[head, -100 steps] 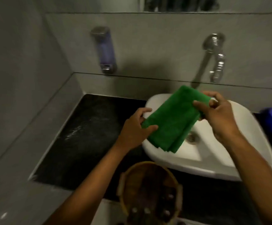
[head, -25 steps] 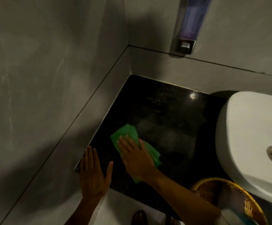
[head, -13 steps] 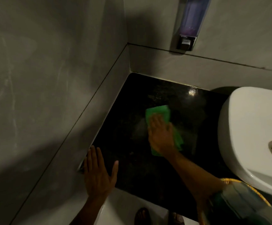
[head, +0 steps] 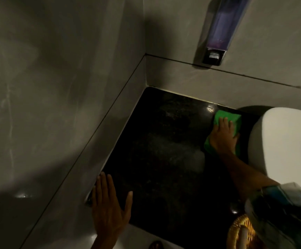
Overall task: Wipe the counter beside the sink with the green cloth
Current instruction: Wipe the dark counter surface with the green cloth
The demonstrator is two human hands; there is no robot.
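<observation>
1. Green cloth (head: pixel 226 116) now lies at the far edge of the black stone desk (head: pixel 160 159), just beside the white sink (head: pixel 281 141) and close to the back wall. One second ago it sat near the left front of the desk; half a second ago, mid-desk. Net travel: diagonal, from the left front toward the far right corner.
2. Right hand (head: pixel 222 136) lies flat on the cloth, fingers together and extended, palm pressing down. No pinch; the cloth is held by pressure alone and its far fold shows beyond the fingertips.
3. Left hand (head: pixel 108 207) is spread, palm down, on the front left corner of the desk against the wall ledge. Position matches the previous two samples, so it reads as a brace.
4. Desk surface behind the stroke shows a dull smeared band; whether that is moisture or residue cannot be told in this light.
5. Judgement: wiping is under way, one diagonal pass covered. The far left corner and the front strip appear not yet reached.
6. Soap dispenser (head: pixel 218 31) on the wall above is untouched.
</observation>
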